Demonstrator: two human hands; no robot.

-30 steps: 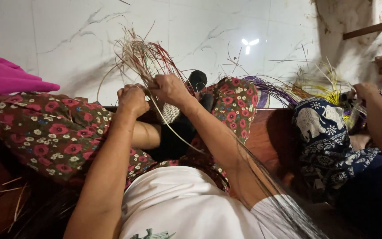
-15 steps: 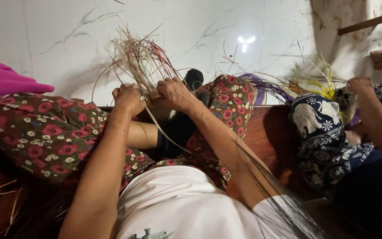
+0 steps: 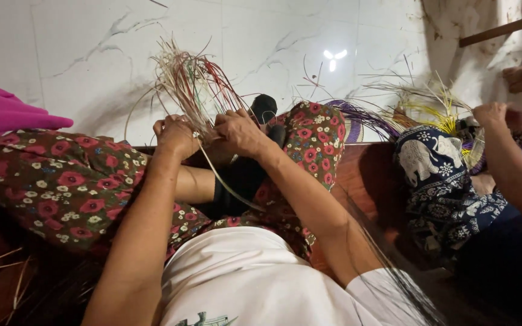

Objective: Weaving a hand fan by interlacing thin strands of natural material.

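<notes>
Two bare forearms stretched forward from a white shirt point(image 3: 255, 284), elbows bent, meeting above raised knees in red-flowered trousers point(image 3: 61, 187). Behind, a white marbled tiled wall point(image 3: 92, 54) with a small bright glare spot. At far left, a pink cloth point(image 3: 1, 111) lying over the knee's edge. At right, dark blue cloth with white elephant print point(image 3: 442, 175) on a second person's lap, that person's hand point(image 3: 490, 113) raised beside yellow and purple straw strands point(image 3: 430, 108); grip there blurred, cannot tell. Centre: a bundle of thin reed strands point(image 3: 191, 84), pale with red and green among them, fanning upward and outward from between both hands. Left hand point(image 3: 176, 136) curled knuckles-up, fingers pressed together around the base of the bundle. Right hand point(image 3: 240, 133) touching the left, fingers bent and pinching strands at the same base, wrist angled inward. One pale strand point(image 3: 222, 184) trailing down from the grip across a dark object point(image 3: 243, 175) between the knees. No labels or signs visible anywhere.
</notes>
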